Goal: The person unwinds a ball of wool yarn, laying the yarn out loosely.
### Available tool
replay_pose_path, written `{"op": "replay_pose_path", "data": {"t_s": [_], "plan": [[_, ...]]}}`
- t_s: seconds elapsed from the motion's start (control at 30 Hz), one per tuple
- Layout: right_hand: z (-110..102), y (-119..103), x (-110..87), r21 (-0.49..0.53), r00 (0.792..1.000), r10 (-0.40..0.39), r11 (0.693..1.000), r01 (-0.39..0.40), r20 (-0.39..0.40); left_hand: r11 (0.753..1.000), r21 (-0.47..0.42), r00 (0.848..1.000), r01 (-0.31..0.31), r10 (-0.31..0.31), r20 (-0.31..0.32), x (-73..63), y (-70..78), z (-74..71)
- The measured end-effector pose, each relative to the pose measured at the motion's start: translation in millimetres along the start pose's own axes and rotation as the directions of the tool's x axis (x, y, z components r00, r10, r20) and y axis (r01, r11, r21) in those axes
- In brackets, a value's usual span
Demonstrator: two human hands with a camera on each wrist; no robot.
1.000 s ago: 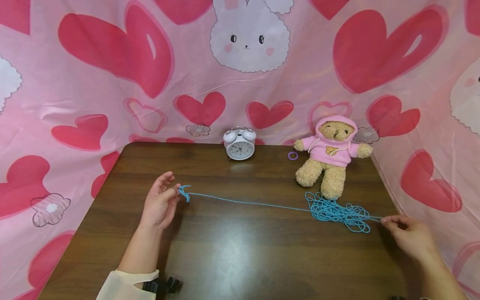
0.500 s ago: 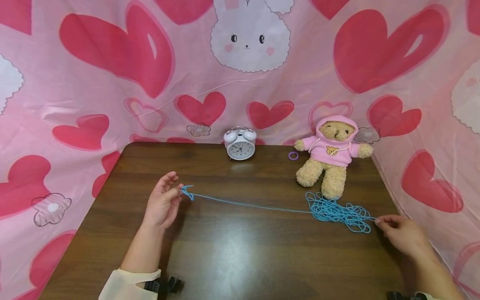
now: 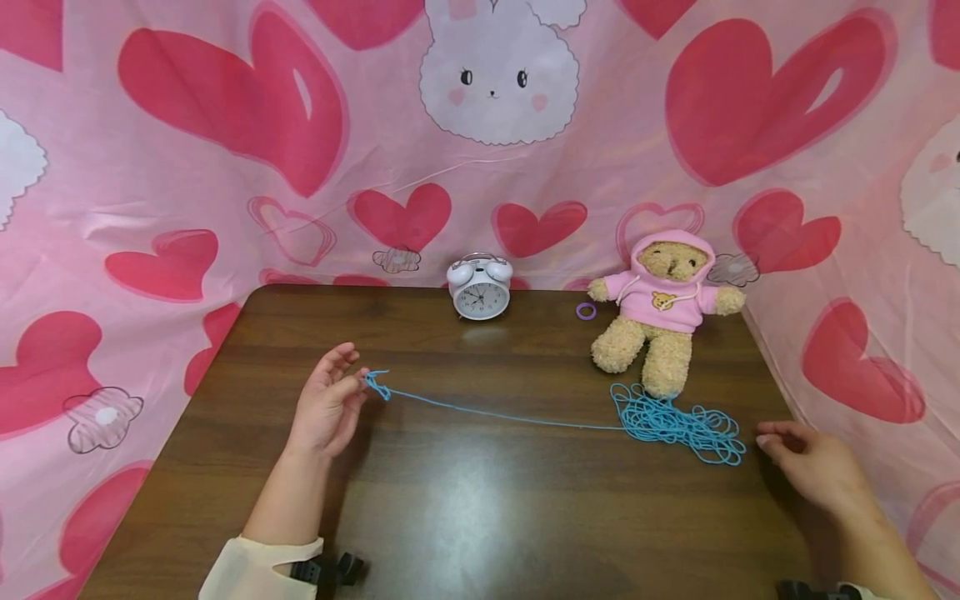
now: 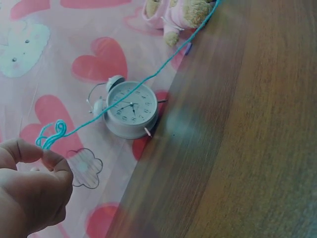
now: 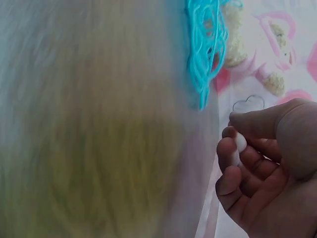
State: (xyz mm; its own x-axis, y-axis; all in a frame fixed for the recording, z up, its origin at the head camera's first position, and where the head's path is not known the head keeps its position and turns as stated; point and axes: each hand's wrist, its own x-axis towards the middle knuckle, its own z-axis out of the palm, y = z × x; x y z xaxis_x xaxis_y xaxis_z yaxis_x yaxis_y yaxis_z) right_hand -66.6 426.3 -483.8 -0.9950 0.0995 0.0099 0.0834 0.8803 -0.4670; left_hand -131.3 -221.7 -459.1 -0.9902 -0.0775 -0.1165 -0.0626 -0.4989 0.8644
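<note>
Blue yarn (image 3: 678,425) lies in a loose heap of loops at the right of the table, against the teddy bear's foot. My left hand (image 3: 326,408) pinches a small bunch at the yarn's end between thumb and fingertip. From there a single strand (image 4: 143,82) stretches across to the heap. To the right of the heap, my right hand (image 3: 813,467) holds nothing. In the right wrist view its fingers (image 5: 229,181) are loosely curled, apart from the hanging-looking yarn loops.
The teddy bear (image 3: 660,300), in a pink hoodie, sits at the back right. A purple ring (image 3: 586,312) lies beside it. At the table's back edge stands a white alarm clock (image 3: 481,290). Heart-patterned cloth (image 3: 300,250) surrounds the brown table (image 3: 525,517).
My right hand moved left toward the heap, let go of the yarn there, then drew back right. My left hand shifted slightly right, still pinching its end.
</note>
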Motion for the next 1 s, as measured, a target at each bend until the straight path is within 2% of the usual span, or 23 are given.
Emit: {"op": "replay_pose_path", "data": {"t_s": [0.27,0.43,0.6,1.0], "plan": [[9.5,-26.6,8.7,0.099,0.998,-0.015,0.995,0.021,-0.060,1.000,0.005,1.000,0.015,-0.015,-0.004,1.3,-2.1,3.0],[17.0,-45.7,16.5,0.112,0.996,-0.031,0.993,0.040,-0.079,0.999,0.018,1.000,0.028,-0.028,-0.004,1.2,-3.8,5.6],[24.3,-73.7,22.9,0.140,0.998,-0.035,0.989,0.042,-0.056,1.000,0.012,1.000,0.028,-0.028,0.009,1.2,-4.7,8.4],[52.9,-130.4,40.5,0.239,0.991,-0.124,0.962,0.131,-0.044,0.999,-0.001,0.999,0.043,-0.043,0.021,2.1,-7.4,16.4]]}}
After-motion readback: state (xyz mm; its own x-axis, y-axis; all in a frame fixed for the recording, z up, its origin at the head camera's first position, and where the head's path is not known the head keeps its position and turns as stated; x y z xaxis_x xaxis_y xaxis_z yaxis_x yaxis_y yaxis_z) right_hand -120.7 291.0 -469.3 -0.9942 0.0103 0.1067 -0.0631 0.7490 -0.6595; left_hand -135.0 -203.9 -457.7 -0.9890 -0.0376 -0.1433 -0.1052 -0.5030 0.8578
